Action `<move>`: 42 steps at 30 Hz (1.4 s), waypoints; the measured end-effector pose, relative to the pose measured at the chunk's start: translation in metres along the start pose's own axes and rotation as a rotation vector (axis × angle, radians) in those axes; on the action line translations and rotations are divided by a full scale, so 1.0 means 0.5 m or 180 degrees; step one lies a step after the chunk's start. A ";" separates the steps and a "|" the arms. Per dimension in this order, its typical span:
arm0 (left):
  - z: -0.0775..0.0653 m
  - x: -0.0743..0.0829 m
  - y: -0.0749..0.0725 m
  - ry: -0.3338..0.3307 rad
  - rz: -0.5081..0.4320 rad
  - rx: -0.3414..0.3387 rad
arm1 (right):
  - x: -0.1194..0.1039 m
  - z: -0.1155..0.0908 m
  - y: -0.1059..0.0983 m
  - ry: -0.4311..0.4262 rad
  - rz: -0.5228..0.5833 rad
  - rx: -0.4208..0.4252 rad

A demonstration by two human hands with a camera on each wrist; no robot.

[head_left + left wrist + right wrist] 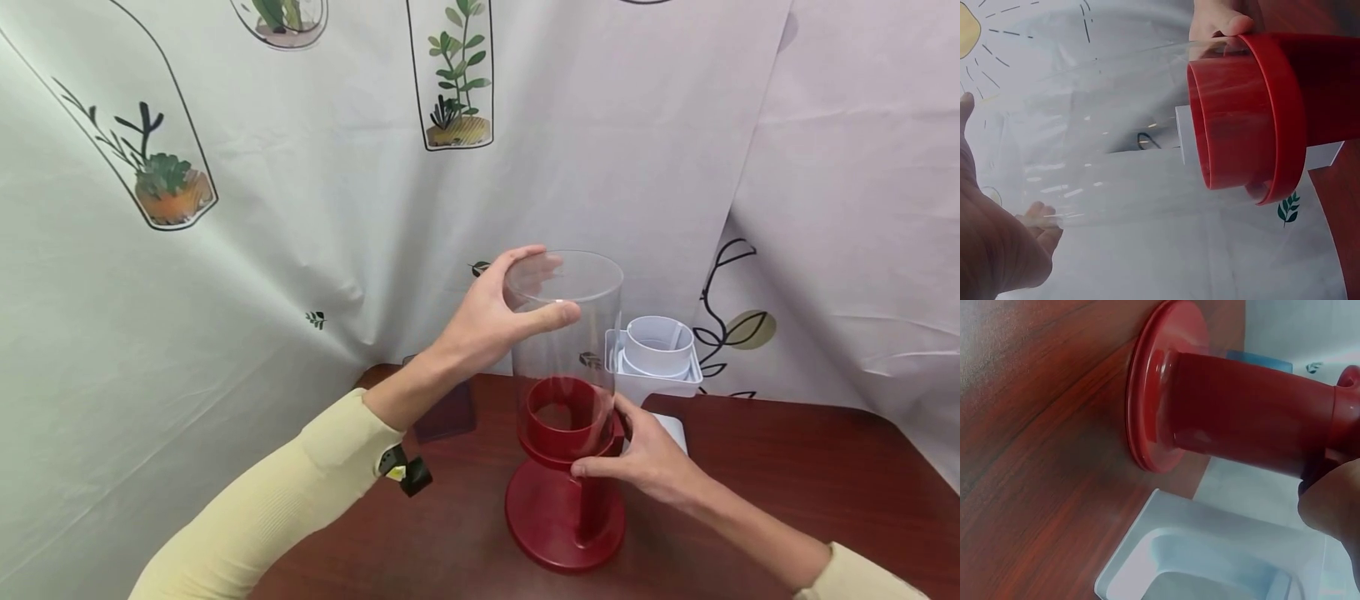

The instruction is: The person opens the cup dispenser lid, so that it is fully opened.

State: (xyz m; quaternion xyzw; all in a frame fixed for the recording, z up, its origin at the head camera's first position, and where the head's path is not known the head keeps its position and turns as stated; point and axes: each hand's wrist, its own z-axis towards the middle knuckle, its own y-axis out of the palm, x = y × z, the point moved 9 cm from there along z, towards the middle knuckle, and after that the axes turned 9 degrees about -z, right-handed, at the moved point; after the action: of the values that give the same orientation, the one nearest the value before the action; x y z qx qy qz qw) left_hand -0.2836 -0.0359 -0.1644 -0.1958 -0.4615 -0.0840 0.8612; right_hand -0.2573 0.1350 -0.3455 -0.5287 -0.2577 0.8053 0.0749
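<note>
A clear cylinder point(570, 342) stands upright on a red stand point(551, 521), its lower end around the stand's inner ring point(1235, 125) and reaching the outer collar point(1288, 119). My left hand point(487, 317) holds the cylinder near its open top, thumb on the near side and fingers on the far side. Lower down, my right hand point(648, 454) grips the stand at its collar from the right, with the thumb in front. Some of the right fingers are hidden behind it. The stand's round base point(1169, 387) rests on the table.
A white container point(660, 354) with a round insert is behind the stand to the right. Back left on the brown table point(787, 483) lies a dark flat piece point(447, 414). A printed curtain point(637, 158) hangs close behind the table.
</note>
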 end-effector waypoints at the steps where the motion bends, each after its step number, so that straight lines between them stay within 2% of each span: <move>1: 0.001 -0.001 0.000 0.0018 -0.0020 -0.0016 | 0.000 -0.001 0.000 0.0016 -0.0014 0.0010; 7: 0.011 -0.008 0.003 0.0071 -0.0150 -0.0177 | 0.005 -0.008 0.001 0.0223 -0.0120 0.0143; 12: 0.019 -0.012 0.009 0.0126 -0.0321 -0.0345 | 0.000 -0.014 0.001 0.0245 -0.0217 0.0282; 19: 0.023 -0.016 0.014 0.0165 -0.0428 -0.0501 | -0.004 -0.019 0.006 0.0296 -0.0026 0.0293; 29: 0.018 -0.011 0.010 0.0204 -0.0412 -0.0432 | 0.001 -0.006 0.011 0.0094 0.0057 0.0150; 36: 0.018 -0.008 0.013 0.0128 -0.0316 -0.0336 | 0.009 -0.005 0.007 0.0149 0.0047 0.0172; 42: 0.029 -0.012 0.005 0.0074 -0.0294 -0.0336 | 0.010 -0.004 0.008 0.0144 -0.0039 0.0220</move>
State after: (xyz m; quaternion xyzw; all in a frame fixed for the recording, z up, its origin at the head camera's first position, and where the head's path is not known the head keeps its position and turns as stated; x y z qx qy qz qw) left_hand -0.2973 -0.0279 -0.1626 -0.2184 -0.4550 -0.1502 0.8501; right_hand -0.2570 0.1343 -0.3519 -0.5423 -0.2313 0.8010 0.1039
